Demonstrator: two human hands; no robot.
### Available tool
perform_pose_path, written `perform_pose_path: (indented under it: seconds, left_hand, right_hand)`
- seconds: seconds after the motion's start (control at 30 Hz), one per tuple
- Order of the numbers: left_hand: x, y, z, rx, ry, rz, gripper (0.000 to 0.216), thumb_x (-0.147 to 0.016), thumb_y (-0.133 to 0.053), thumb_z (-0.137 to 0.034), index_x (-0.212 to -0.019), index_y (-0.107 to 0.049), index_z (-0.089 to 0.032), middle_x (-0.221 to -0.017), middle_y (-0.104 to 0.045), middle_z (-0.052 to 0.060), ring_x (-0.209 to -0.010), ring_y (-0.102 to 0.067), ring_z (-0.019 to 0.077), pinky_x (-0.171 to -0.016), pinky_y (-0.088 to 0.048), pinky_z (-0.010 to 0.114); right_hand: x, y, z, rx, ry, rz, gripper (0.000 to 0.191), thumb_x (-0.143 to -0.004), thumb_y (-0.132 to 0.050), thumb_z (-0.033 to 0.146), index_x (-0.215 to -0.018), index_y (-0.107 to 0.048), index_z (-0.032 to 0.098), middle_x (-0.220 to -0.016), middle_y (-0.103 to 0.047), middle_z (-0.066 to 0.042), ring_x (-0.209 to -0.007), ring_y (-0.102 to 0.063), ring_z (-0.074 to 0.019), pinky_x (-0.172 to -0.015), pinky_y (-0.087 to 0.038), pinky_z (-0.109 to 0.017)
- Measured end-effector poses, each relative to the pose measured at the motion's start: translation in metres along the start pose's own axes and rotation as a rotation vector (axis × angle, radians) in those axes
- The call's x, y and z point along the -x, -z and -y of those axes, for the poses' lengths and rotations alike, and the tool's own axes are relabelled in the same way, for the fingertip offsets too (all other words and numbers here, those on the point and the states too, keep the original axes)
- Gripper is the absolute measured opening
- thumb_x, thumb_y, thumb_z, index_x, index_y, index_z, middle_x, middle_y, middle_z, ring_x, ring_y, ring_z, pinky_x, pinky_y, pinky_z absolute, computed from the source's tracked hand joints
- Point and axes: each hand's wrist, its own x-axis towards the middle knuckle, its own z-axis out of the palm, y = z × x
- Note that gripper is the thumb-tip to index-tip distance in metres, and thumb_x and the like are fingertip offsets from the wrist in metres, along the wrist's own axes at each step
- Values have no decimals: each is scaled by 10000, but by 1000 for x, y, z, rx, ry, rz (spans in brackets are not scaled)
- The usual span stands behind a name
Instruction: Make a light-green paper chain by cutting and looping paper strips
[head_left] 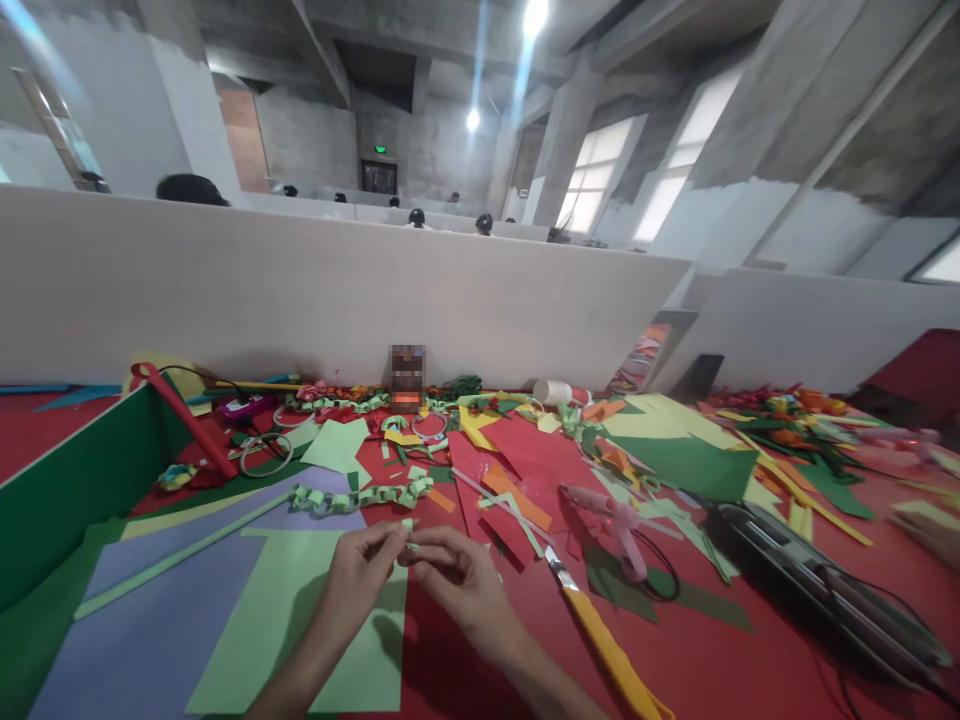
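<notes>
My left hand pinches a small light green paper strip between thumb and fingers. Against the same strip my right hand is closed from the other side, fingertips nearly meeting the left ones; most of the strip is hidden by fingers. Just beyond the hands lies a light green paper chain of folded links. Under the left wrist is a light green paper sheet, partly over a purple sheet. A long, narrow green strip runs across the purple one.
To the right lie a yellow utility knife with its blade out, a pink glue gun with a cord, and a black device. A green board stands at left. Paper scraps cover the red table before a white partition.
</notes>
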Motion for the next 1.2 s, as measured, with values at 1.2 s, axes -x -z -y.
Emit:
perform_pose_path:
  seconds: [1.2]
  left_hand:
    - [8,4,-13,-407,-325,193,284,-975,-575,-368,-824,-760,-214,-845,-725,46,-838,-661,201,-815,-507,280]
  right_hand:
    - [-5,16,-4,421,161,-173,287,-947,-640,445,-839,-731,195,-832,-654,-37,-774,-607,-182,-683,-449,-277]
